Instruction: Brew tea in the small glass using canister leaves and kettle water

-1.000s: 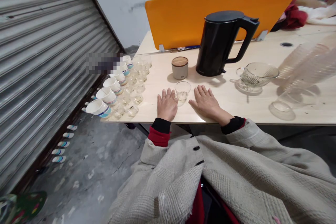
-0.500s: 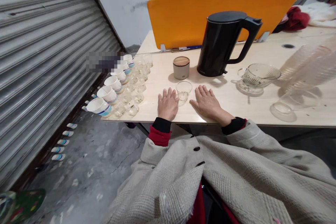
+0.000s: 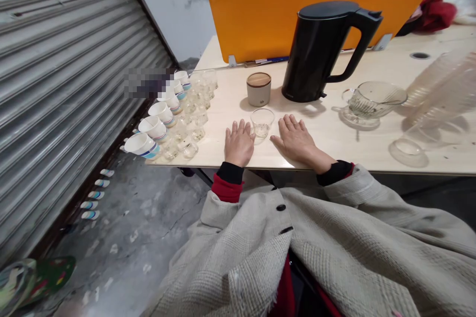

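Note:
My left hand (image 3: 238, 144) lies flat on the table, palm down and fingers stretched out, holding nothing. Just right of its thumb stands a small clear plastic cup (image 3: 262, 123) with a few dark bits at its bottom; whether the thumb touches it I cannot tell. On the cup's other side my right hand (image 3: 295, 139) rests flat, its fingers extended. Behind the cup is a small grey canister (image 3: 259, 93) with a wooden lid. A black electric kettle (image 3: 316, 54) stands behind my right hand, its handle to the right.
Rows of white paper cups (image 3: 142, 144) and clear cups (image 3: 189, 147) line the table's left end. At right are a glass cup (image 3: 375, 101) with a handle, a plastic cup (image 3: 407, 147) on its side and stacked plastic cups (image 3: 442, 89). An orange divider (image 3: 260, 20) runs along the back.
The view has shifted slightly, so the table items appear a little higher and farther right. Both hands stay flat beside the cup, which has not visibly moved on the table.

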The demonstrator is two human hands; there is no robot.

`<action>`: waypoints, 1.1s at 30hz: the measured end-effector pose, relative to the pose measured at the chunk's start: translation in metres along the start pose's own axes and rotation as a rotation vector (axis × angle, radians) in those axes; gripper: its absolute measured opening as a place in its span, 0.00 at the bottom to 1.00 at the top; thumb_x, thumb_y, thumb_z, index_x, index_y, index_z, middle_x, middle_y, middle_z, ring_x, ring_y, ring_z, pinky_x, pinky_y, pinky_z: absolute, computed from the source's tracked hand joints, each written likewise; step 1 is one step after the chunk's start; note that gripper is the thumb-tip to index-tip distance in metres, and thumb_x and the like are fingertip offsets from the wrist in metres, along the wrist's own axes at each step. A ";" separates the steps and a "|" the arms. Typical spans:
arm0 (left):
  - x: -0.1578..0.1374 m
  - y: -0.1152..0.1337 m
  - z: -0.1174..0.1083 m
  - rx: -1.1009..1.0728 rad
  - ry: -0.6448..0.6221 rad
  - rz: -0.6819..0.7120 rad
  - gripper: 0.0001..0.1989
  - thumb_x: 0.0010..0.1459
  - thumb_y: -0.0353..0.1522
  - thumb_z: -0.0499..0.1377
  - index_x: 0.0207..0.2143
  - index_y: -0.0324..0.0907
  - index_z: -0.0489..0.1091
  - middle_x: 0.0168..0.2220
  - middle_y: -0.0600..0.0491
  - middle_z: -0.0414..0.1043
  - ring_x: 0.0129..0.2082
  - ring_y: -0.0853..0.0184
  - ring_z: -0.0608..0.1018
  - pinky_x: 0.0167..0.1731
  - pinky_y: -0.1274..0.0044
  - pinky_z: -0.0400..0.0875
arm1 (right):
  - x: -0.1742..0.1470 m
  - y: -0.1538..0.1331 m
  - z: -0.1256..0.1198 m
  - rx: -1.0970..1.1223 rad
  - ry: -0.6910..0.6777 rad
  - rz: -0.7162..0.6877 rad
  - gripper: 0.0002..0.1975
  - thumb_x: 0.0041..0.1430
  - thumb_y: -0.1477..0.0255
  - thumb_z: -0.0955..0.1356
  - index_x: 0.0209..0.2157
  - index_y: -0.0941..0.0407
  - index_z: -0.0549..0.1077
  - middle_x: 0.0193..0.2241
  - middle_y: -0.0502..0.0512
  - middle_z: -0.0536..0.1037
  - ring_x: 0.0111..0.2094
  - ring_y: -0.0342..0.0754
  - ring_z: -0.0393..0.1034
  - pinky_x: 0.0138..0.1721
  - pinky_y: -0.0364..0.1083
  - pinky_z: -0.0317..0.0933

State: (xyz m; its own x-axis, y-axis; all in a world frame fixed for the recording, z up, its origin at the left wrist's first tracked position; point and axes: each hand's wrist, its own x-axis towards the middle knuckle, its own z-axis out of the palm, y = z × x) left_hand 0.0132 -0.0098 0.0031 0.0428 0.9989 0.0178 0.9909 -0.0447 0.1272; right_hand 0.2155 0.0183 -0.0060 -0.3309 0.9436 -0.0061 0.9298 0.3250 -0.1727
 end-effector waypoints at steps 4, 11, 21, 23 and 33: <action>0.001 0.000 0.000 0.001 0.000 -0.001 0.31 0.76 0.41 0.40 0.76 0.42 0.54 0.79 0.49 0.48 0.79 0.51 0.49 0.76 0.54 0.46 | -0.001 -0.001 -0.002 -0.003 -0.010 0.011 0.43 0.73 0.54 0.55 0.75 0.73 0.51 0.77 0.76 0.46 0.78 0.68 0.37 0.76 0.67 0.36; 0.001 0.001 -0.004 -0.014 -0.001 -0.004 0.31 0.76 0.42 0.39 0.76 0.43 0.54 0.79 0.50 0.48 0.79 0.51 0.49 0.76 0.53 0.45 | -0.002 -0.001 -0.002 0.001 -0.013 0.000 0.45 0.73 0.51 0.55 0.75 0.72 0.50 0.77 0.76 0.46 0.79 0.68 0.36 0.76 0.67 0.36; -0.001 0.003 -0.006 -0.006 0.010 -0.002 0.31 0.76 0.42 0.38 0.76 0.42 0.54 0.79 0.49 0.48 0.79 0.51 0.50 0.76 0.53 0.46 | -0.001 0.001 0.003 -0.019 0.014 -0.022 0.45 0.73 0.50 0.54 0.75 0.72 0.52 0.77 0.77 0.47 0.78 0.69 0.38 0.75 0.67 0.37; -0.001 0.002 -0.005 -0.008 0.011 -0.002 0.31 0.76 0.42 0.38 0.76 0.42 0.54 0.79 0.49 0.49 0.79 0.51 0.50 0.76 0.53 0.46 | -0.002 0.001 0.002 -0.022 0.007 -0.018 0.45 0.73 0.50 0.54 0.75 0.72 0.52 0.77 0.77 0.47 0.78 0.69 0.37 0.76 0.67 0.37; 0.000 0.001 -0.003 -0.006 0.021 -0.001 0.31 0.77 0.42 0.39 0.75 0.42 0.55 0.79 0.49 0.50 0.79 0.50 0.51 0.76 0.54 0.47 | -0.004 -0.001 -0.001 -0.034 0.010 -0.018 0.44 0.73 0.51 0.55 0.75 0.72 0.52 0.77 0.77 0.47 0.78 0.69 0.38 0.76 0.67 0.37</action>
State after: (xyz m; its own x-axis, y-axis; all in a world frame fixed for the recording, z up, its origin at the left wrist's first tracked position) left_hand 0.0141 -0.0100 0.0065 0.0386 0.9985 0.0383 0.9902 -0.0434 0.1329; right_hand 0.2162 0.0141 -0.0051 -0.3458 0.9383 0.0065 0.9289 0.3433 -0.1388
